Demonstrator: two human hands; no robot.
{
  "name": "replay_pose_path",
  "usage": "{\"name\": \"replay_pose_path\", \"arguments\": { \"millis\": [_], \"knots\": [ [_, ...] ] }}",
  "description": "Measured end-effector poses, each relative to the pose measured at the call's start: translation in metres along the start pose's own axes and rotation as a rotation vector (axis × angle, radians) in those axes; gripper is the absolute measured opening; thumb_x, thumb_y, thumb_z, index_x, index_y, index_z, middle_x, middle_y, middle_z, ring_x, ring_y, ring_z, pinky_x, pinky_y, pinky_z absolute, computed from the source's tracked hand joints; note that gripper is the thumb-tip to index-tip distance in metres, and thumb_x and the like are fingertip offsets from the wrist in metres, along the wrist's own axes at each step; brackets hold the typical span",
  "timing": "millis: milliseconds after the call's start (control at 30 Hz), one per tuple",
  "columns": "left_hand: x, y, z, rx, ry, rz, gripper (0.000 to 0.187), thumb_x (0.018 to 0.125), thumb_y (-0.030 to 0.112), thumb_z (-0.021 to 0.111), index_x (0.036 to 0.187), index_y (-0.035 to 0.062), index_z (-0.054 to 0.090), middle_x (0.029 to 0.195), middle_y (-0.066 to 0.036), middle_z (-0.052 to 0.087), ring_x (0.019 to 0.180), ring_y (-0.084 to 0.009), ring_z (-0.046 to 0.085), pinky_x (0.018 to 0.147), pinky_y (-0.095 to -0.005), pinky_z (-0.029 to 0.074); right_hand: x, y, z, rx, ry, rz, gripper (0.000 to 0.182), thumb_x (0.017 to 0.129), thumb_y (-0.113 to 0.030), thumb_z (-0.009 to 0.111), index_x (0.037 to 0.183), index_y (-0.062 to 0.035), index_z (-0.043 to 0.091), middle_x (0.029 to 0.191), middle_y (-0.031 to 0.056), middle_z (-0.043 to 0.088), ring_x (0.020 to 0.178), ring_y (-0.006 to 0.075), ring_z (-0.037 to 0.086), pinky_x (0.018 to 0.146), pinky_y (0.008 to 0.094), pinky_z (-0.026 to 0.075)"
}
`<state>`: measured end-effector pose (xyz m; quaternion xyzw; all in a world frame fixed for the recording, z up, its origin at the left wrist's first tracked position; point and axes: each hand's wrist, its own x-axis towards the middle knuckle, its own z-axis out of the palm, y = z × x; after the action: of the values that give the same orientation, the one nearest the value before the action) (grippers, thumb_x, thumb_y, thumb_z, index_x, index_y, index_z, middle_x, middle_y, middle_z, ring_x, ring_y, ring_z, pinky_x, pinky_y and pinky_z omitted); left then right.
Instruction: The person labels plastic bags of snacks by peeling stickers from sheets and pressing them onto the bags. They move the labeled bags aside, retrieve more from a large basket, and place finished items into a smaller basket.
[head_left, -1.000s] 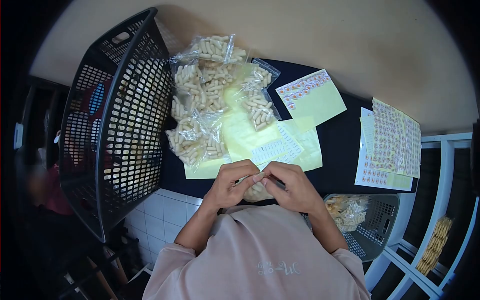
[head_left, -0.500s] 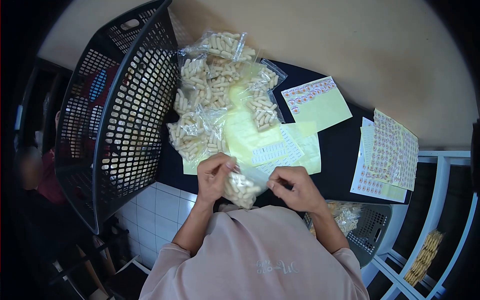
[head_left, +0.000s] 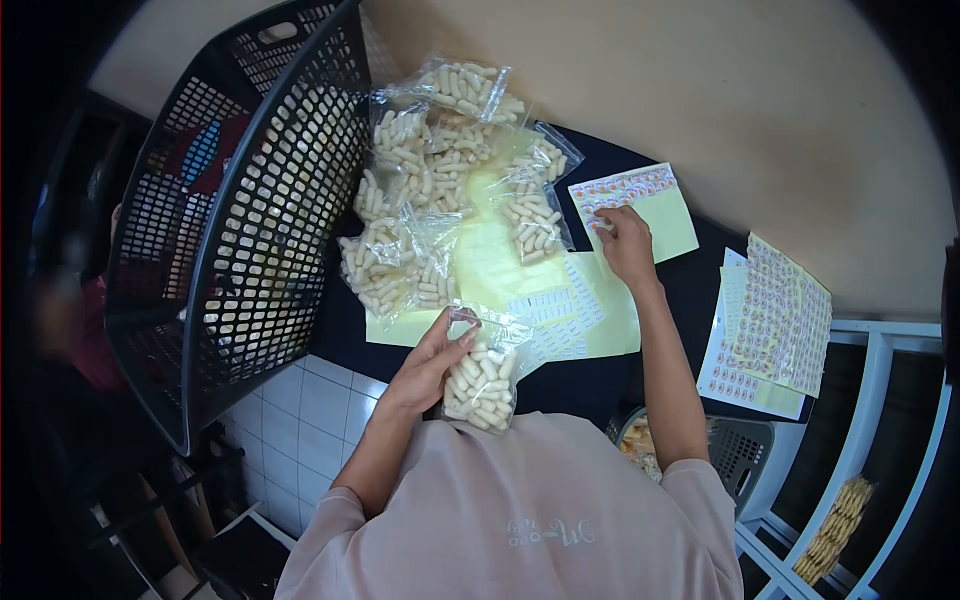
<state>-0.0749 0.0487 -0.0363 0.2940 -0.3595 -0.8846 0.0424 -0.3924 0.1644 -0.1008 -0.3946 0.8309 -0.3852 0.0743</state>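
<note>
My left hand (head_left: 432,368) grips a clear plastic bag (head_left: 480,390) of short whitish sticks by its upper left side, close to my chest. The bag stands roughly upright, its top flap see-through. My right hand (head_left: 628,245) reaches forward to a yellow-backed sticker sheet (head_left: 668,228) with small round red-and-white stickers. Its thumb and fingertips are pinched together at a sticker by the sheet's left edge; the fingers partly cover that sticker. More filled bags (head_left: 440,180) lie heaped on the dark table (head_left: 692,290), beyond my left hand.
A tall black perforated basket (head_left: 270,220) stands at the left. Yellow papers (head_left: 620,310) and printed label strips (head_left: 545,310) cover the middle. More sticker sheets (head_left: 785,310) lie at the right. A grey basket (head_left: 740,450) with bags sits below the table edge. A person's sleeve (head_left: 95,340) shows far left.
My right hand has let go of the bag's top and moved forward and right onto the sticker sheet. My left hand keeps the bag, now turned more upright.
</note>
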Motion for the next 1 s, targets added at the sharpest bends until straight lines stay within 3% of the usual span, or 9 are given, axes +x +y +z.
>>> {"name": "replay_pose_path", "arguments": {
  "millis": [233,267,367,400,467,567,700,933,1000],
  "knots": [
    [0.008,0.022,0.008,-0.183,0.195,0.102,0.067,0.097,0.01,0.047,0.15,0.004,0.007,0.14,-0.016,0.041,0.122,-0.0226,0.048,0.1,-0.0348,0.042,0.004,0.003,0.005,-0.064,-0.009,-0.007,0.011,0.078,0.002,0.065,0.083,-0.0009,0.056,0.086,0.0146,0.062,0.078,0.0301,0.064,0.067,0.0389,0.05],
    [0.013,0.019,0.004,-0.213,0.217,0.154,0.056,0.097,0.01,0.047,0.146,0.0067,0.021,0.129,-0.016,0.049,0.115,-0.0219,0.053,0.095,-0.0335,0.046,0.004,0.002,0.001,-0.047,-0.062,0.056,0.01,0.079,0.003,0.065,0.083,-0.0007,0.055,0.087,0.0153,0.063,0.078,0.03,0.065,0.068,0.0383,0.05],
    [0.018,0.035,0.013,-0.073,0.121,0.222,0.041,0.097,0.013,0.049,0.135,0.0101,0.035,0.117,-0.014,0.055,0.106,-0.0201,0.058,0.087,-0.0323,0.05,0.001,-0.017,-0.014,-0.006,-0.144,0.082,0.009,0.08,0.003,0.064,0.083,0.0012,0.055,0.089,0.0158,0.065,0.077,0.0278,0.067,0.07,0.0365,0.051],
    [0.02,0.037,0.017,-0.037,0.132,0.267,0.026,0.098,0.015,0.05,0.123,0.0116,0.043,0.1,-0.009,0.06,0.093,-0.0162,0.062,0.079,-0.0285,0.051,0.0,-0.026,-0.019,0.085,-0.157,0.119,0.011,0.081,0.0,0.065,0.085,0.0016,0.056,0.089,0.0132,0.065,0.08,0.024,0.066,0.071,0.0349,0.051],
    [0.024,0.039,0.017,0.068,0.153,0.298,0.026,0.098,0.014,0.049,0.123,0.0102,0.044,0.096,-0.008,0.061,0.088,-0.014,0.061,0.075,-0.0265,0.05,-0.005,-0.051,-0.03,0.152,-0.136,-0.006,0.012,0.082,-0.002,0.066,0.087,0.0017,0.056,0.09,0.0078,0.061,0.085,0.0175,0.061,0.073,0.031,0.05],
    [0.023,0.047,0.032,0.217,0.17,0.352,0.026,0.098,0.012,0.049,0.123,0.0075,0.045,0.091,-0.005,0.061,0.081,-0.0092,0.059,0.07,-0.0229,0.047,-0.021,-0.129,-0.052,0.417,-0.301,-0.116,0.011,0.079,0.002,0.066,0.085,0.0,0.057,0.097,0.0071,0.052,0.088,0.0169,0.056,0.071,0.0261,0.048],
    [0.028,0.046,0.044,0.355,0.164,0.48,0.027,0.097,0.011,0.051,0.124,0.0054,0.046,0.082,-0.001,0.061,0.071,-0.0041,0.053,0.062,-0.0198,0.04,-0.045,-0.187,-0.056,0.212,-0.399,-0.321,0.012,0.076,-0.003,0.069,0.084,-0.0004,0.06,0.099,0.0122,0.049,0.095,0.0294,0.049,0.08,0.0365,0.043],
    [0.026,0.041,0.049,0.434,0.169,0.565,0.029,0.097,0.008,0.049,0.125,0.0043,0.044,0.092,-0.007,0.063,0.078,-0.0059,0.057,0.068,-0.0213,0.044,-0.055,-0.196,-0.029,0.062,-0.316,-0.306,0.013,0.074,0.0,0.067,0.083,0.0018,0.057,0.102,0.0157,0.047,0.093,0.0337,0.046,0.082,0.0406,0.041],
    [0.027,0.041,0.044,0.297,0.154,0.568,0.025,0.098,0.007,0.047,0.123,0.0038,0.044,0.1,-0.011,0.062,0.087,-0.01,0.061,0.073,-0.0231,0.049,-0.057,-0.194,-0.022,0.044,-0.153,-0.36,0.026,0.075,-0.003,0.069,0.097,0.001,0.054,0.103,0.0152,0.048,0.093,0.0311,0.049,0.079,0.0392,0.044]
  ]
}}
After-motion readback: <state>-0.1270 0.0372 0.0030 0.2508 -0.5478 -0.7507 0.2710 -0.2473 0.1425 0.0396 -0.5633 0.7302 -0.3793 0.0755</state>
